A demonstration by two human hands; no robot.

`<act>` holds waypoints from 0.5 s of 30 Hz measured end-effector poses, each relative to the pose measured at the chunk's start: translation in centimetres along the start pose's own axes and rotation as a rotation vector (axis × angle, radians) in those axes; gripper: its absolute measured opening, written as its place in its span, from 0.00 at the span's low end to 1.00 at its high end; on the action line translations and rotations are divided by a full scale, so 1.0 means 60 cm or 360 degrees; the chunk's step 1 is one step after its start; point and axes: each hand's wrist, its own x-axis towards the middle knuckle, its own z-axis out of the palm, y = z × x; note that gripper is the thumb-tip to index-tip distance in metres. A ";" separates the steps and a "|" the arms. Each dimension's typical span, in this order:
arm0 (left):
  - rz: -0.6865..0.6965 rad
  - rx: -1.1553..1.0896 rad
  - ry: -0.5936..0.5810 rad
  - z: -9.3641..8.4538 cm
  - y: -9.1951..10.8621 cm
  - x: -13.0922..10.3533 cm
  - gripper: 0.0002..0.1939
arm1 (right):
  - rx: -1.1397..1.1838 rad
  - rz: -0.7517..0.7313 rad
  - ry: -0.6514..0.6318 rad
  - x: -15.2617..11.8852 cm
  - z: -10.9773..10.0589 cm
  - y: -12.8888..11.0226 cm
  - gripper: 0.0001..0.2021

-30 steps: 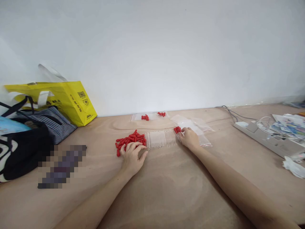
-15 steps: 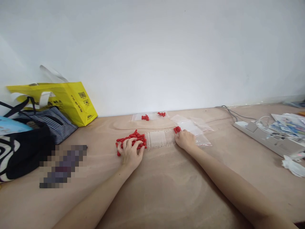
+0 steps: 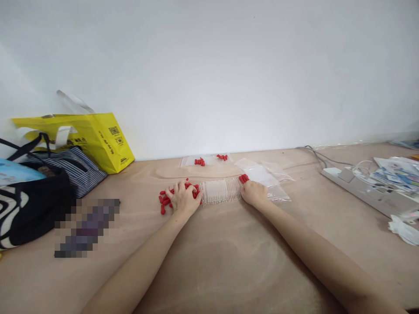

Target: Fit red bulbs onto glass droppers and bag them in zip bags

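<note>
On the wooden table lies a loose pile of red rubber dropper bulbs (image 3: 165,200). My left hand (image 3: 184,199) rests over the pile with its fingers spread among the bulbs, covering part of it. Beside it, thin clear tubes (image 3: 221,190) lie side by side in a flat row. At the row's right end my right hand (image 3: 255,192) is closed, its fingers curled out of sight. Several more red bulbs (image 3: 243,178) show just past its knuckles; whether the hand grips them or tubes beneath them is hidden.
Behind the row lies a clear bag (image 3: 188,161) with small red bulb clusters (image 3: 199,162) on it. Clear zip bags (image 3: 278,192) lie beyond my right hand. A yellow bag (image 3: 108,144) and a striped pouch (image 3: 81,170) stand left; a power strip (image 3: 363,192) lies right.
My left hand has shifted slightly right over the bulb pile, towards the tubes, and some bulbs at its left side are more exposed. The right hand has barely moved.
</note>
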 end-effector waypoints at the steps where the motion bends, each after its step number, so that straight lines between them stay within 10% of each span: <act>1: -0.0009 -0.0008 -0.0010 0.001 0.000 0.001 0.14 | 0.0001 -0.0002 -0.0004 0.001 0.001 -0.001 0.16; 11: 0.0012 -0.0106 0.0165 -0.007 -0.002 -0.006 0.12 | 0.0000 -0.0020 0.0076 -0.018 -0.005 -0.004 0.17; 15: 0.0261 -0.0347 0.0288 -0.026 -0.019 -0.035 0.10 | 0.0025 -0.0377 0.0224 -0.050 -0.004 0.014 0.12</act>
